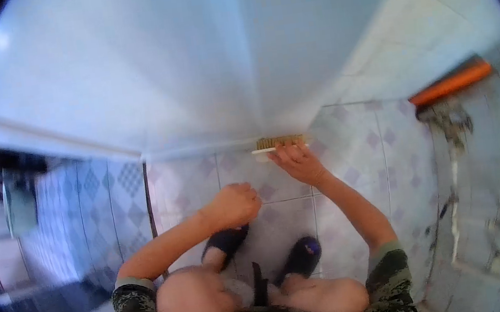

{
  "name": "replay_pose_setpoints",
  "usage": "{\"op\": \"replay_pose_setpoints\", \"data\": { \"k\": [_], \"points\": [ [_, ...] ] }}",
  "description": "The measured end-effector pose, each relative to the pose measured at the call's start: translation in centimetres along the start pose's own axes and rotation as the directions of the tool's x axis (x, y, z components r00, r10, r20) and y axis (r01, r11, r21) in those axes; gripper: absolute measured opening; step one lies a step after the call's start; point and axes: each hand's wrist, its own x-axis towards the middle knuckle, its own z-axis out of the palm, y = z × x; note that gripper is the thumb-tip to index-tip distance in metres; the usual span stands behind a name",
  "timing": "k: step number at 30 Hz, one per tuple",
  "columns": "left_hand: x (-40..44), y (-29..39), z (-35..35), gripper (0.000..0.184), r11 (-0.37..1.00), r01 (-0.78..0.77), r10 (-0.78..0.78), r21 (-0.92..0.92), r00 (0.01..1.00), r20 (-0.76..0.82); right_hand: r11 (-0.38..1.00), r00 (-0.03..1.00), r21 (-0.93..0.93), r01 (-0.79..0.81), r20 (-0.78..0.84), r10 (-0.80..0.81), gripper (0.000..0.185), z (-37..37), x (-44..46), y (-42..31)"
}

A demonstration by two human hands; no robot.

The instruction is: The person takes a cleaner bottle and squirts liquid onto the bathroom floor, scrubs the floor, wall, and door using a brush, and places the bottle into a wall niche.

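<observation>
My right hand (297,162) grips a scrub brush (264,150) with a white back and yellowish bristles. The bristles face the foot of a large pale blue-white panel (192,88), at or very close to its lower edge; whether they touch it I cannot tell. My left hand (237,204) is curled into a loose fist above the floor, left of the brush and nearer to me. Nothing shows sticking out of it, and its palm is hidden.
Tiled floor (356,205) lies under my feet, which wear dark slippers (303,257). An orange-edged object (453,81) and pipes (456,212) are along the right wall. Blue patterned tiles (92,194) lie beyond a dark strip at left. My bent knees are close below my hands.
</observation>
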Motion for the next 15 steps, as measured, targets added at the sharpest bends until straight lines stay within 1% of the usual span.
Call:
{"op": "replay_pose_setpoints", "data": {
  "k": [1,2,3,4,5,6,7,8,9,10,11,12,13,14,15],
  "points": [
    [-1.6,1.7,0.8,0.014,0.998,0.068,-0.068,-0.006,0.998,-0.015,0.992,0.995,-0.08,0.1,0.006,-0.099,0.042,0.5,0.5,0.4],
    [-3.3,4.3,1.6,0.015,0.963,0.223,-0.21,-0.15,0.973,0.095,0.988,0.989,-0.043,0.146,-0.016,-0.146,0.042,0.5,0.9,0.1],
    [-4.7,6.0,2.2,0.017,0.884,0.372,-0.319,-0.282,0.923,0.216,0.992,0.993,-0.041,0.116,-0.017,-0.117,0.042,0.5,1.3,-0.3],
    [-5.4,7.0,0.7,0.018,0.816,0.498,-0.351,-0.293,0.83,0.434,0.996,0.996,-0.044,0.082,-0.016,-0.082,0.042,0.9,1.7,-0.6],
    [-6.4,8.1,-1.3,0.021,0.74,0.61,-0.339,-0.284,0.703,0.625,0.992,0.992,-0.022,0.121,-0.031,-0.121,0.042,1.1,2.4,-1.0],
    [-7.9,8.5,-2.6,0.021,0.709,0.633,-0.356,-0.311,0.702,0.617,0.996,0.996,-0.038,0.084,-0.009,-0.084,0.042,1.3,3.6,-1.7],
    [-9.1,9.1,-3.5,0.022,0.625,0.709,-0.389,-0.325,0.645,0.658,0.997,0.999,-0.061,0.041,0.006,-0.041,0.043,1.5,4.5,-2.4],
    [-9.9,8.8,-4.0,0.023,0.526,0.782,-0.421,-0.335,0.582,0.696,0.996,0.997,-0.034,0.083,-0.006,-0.083,0.043,2.6,6.2,-2.8],
    [-11.0,8.8,-3.0,0.023,0.513,0.784,-0.424,-0.351,0.587,0.69,0.995,0.994,-0.02,0.095,0.064,-0.093,0.043,3.0,7.3,-3.7],
    [-12.0,9.2,-0.5,0.024,0.455,0.77,-0.412,-0.447,0.627,0.661,0.995,0.987,-0.021,0.102,0.125,-0.098,0.043,3.4,7.9,-4.1],
    [-12.5,9.2,1.1,0.025,0.398,0.743,-0.399,-0.537,0.668,0.628,0.993,0.986,-0.034,0.115,0.124,-0.11,0.043,3.3,8.4,-3.9],
    [-12.7,8.8,1.8,0.025,0.403,0.731,-0.396,-0.55,0.681,0.616,0.992,0.979,0.008,0.124,0.162,-0.124,0.043,2.9,8.9,-3.8],
    [-13.2,8.5,2.5,0.024,0.342,0.753,-0.44,-0.562,0.657,0.613,0.99,0.97,0.051,0.131,0.202,-0.138,0.043,2.6,8.9,-4.0],
    [-13.8,8.3,3.1,0.023,0.274,0.77,-0.48,-0.576,0.628,0.612,0.989,0.965,0.042,0.145,0.215,-0.151,0.043,2.5,8.1,-3.7],
    [-14.3,8.2,3.4,0.023,0.27,0.757,-0.472,-0.595,0.643,0.604,0.992,0.976,0.095,0.084,0.195,-0.101,0.043,1.9,6.8,-2.8]
  ]
}}
